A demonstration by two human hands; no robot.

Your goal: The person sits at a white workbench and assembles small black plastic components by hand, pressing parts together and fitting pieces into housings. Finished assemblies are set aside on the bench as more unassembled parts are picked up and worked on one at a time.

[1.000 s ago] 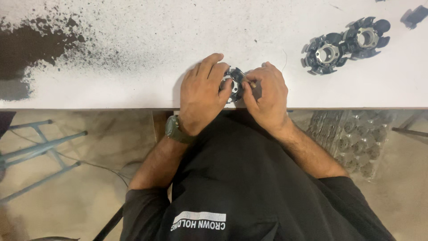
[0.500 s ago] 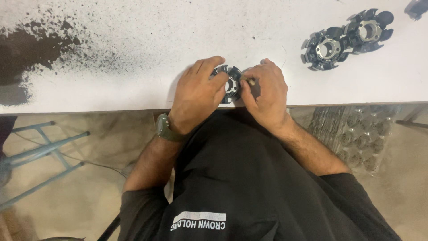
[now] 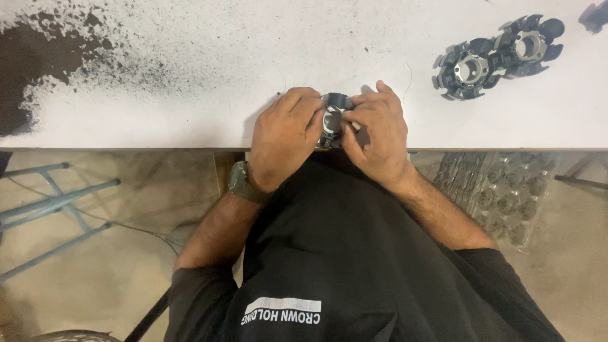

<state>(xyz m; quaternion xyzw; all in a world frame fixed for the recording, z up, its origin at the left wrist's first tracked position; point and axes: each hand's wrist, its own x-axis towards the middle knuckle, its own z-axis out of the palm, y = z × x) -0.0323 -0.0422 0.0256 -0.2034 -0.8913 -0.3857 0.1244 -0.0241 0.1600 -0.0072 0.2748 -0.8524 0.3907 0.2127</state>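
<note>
Hands grip one dark ring part (image 3: 334,120) between them at the counter (image 3: 190,76) edge: left hand (image 3: 286,136) and right hand (image 3: 375,130) both pinch it.

2 dark finned round parts (image 3: 494,57) on white table (image 3: 190,76); black powder patch (image 3: 38,69).

A white worktable (image 3: 158,95) is seen from above, its surface spread across the upper part of the view and bounded by a straight front edge. A dense patch of black powder (image 3: 31,69) is shown at the table's far left, thinned into scattered specks toward the middle. Below the edge, a mottled tan floor (image 3: 107,266) is visible. A pale blue metal frame (image 3: 50,209) is set on the floor at left. Even, shadowless lighting is indicated throughout.
</note>
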